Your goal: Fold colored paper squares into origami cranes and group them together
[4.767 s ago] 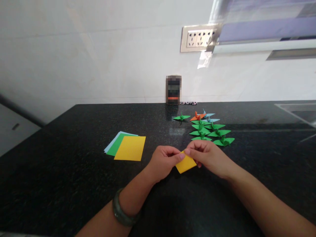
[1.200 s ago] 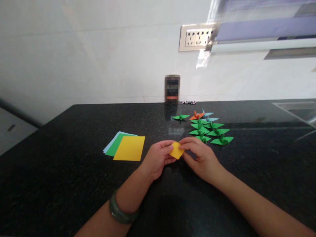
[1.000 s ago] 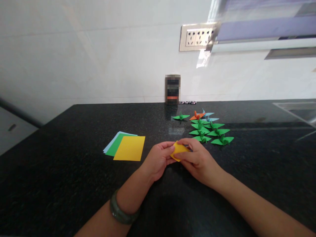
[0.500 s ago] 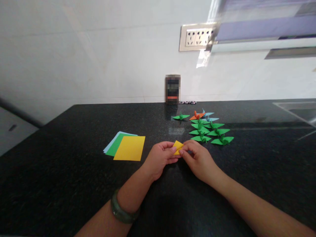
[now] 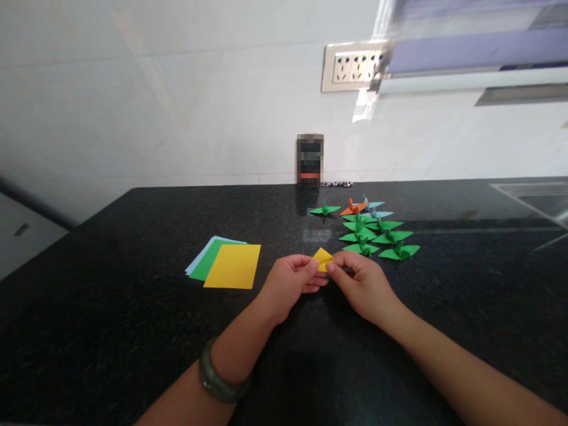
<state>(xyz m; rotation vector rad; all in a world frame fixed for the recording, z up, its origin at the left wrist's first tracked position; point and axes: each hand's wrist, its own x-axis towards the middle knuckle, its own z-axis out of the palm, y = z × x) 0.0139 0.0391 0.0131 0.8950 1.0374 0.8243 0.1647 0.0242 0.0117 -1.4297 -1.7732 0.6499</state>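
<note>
Both hands meet over the dark countertop around a small piece of folded yellow paper (image 5: 321, 256). My left hand (image 5: 290, 284) pinches its left side, thumb on top and fingers beneath. On the right side, my right hand (image 5: 361, 284) grips the edge between thumb and forefinger. A fold line crosses the paper, and its upper corner points away from me. To the left lies a stack of square sheets, with a yellow sheet (image 5: 233, 266) on top, a green sheet (image 5: 206, 260) under it and light blue at the back.
Several green paper cranes (image 5: 360, 236) stand in rows beyond my right hand, with an orange crane (image 5: 354, 207) and light blue cranes (image 5: 377, 213) behind. A lone green crane (image 5: 325, 210) sits nearer the wall. A blurred dark upright box (image 5: 310, 160) leans there beside a beaded string (image 5: 338, 184).
The folded paper has shifted slightly right and its upper corner stands a little higher. My right hand has moved slightly right with it; the left is nearly in place.
</note>
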